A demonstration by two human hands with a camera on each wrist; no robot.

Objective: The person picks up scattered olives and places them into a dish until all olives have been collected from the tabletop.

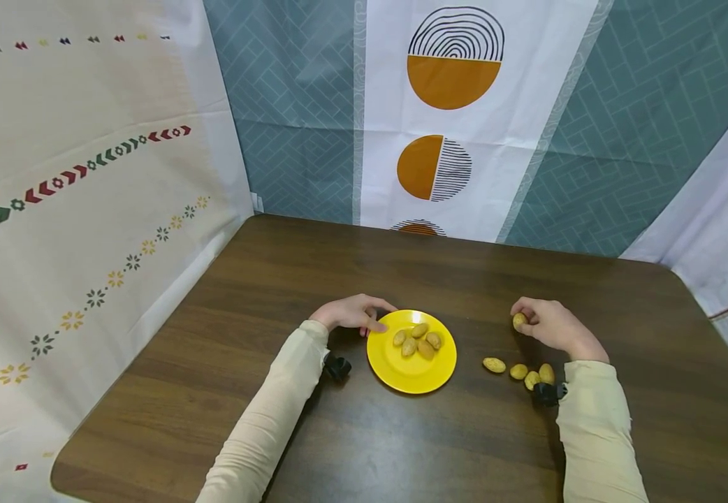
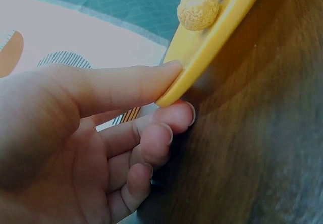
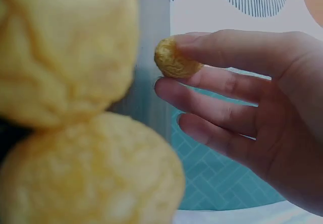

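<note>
My left hand (image 1: 356, 312) holds the left rim of a round yellow plate (image 1: 389, 367), thumb on top and fingertips under the edge in the left wrist view. Several small, wrinkled, yellowish-brown ovals that look like nuts lie grouped on the plate; one such oval (image 2: 198, 10) shows close up. Right of the plate, my right hand (image 1: 555, 325) pinches a wrinkled yellow oval (image 3: 174, 60) between thumb and fingers. Its other fingers are loosely bent in the right wrist view. Several more ovals lie on the table nearer me, among them a separate oval (image 1: 494, 365) on the left.
Everything stands on a dark brown wooden table (image 1: 213, 398). A patterned curtain (image 1: 301, 105) hangs along the back edge, and a pale cloth (image 1: 119, 230) hangs at the left. Black wrist cameras sit at both sleeves; the right camera (image 1: 549, 395) is close beside the loose ovals.
</note>
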